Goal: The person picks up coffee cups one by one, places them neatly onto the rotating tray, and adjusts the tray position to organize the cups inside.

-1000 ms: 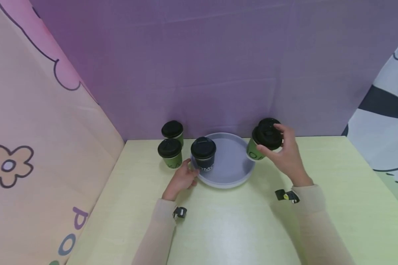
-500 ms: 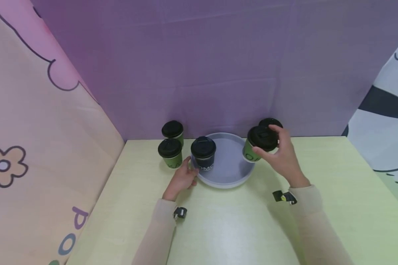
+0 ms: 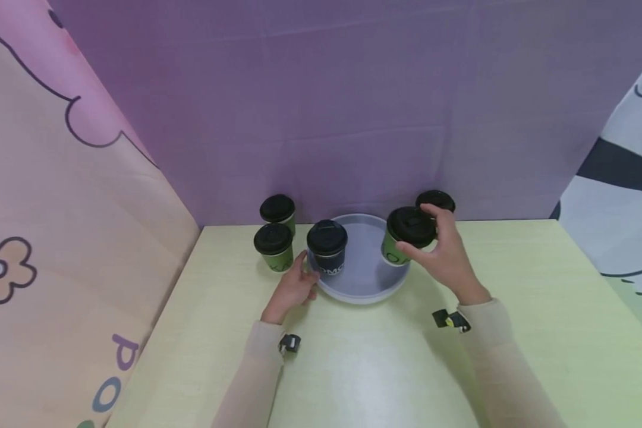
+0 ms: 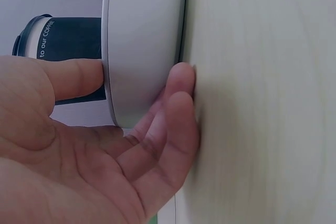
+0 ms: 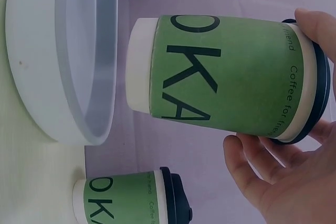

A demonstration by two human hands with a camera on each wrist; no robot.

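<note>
A round grey tray point(image 3: 361, 282) lies on the table, and a dark paper coffee cup point(image 3: 329, 263) with a black lid stands upright at its left side. My left hand point(image 3: 293, 289) grips the tray's left edge; in the left wrist view the thumb is on the rim and the fingers curl low against the side wall point(image 4: 142, 40). Up over the tray's right part, my right hand point(image 3: 447, 261) holds a green coffee cup point(image 5: 226, 74) near its black lid, between thumb and fingers. In the right wrist view the cup's white base hangs apart from the tray.
Two green lidded cups point(image 3: 278, 260) stand left of the tray, one behind the other. Another green cup point(image 5: 123, 195) stands at the back right, mostly hidden by my right hand in the head view. A purple cloth backdrop point(image 3: 321, 119) rises behind the table.
My right hand has carried the green cup leftward and slightly toward me, from the tray's right edge to over its right part. The left hand and the tray have stayed put.
</note>
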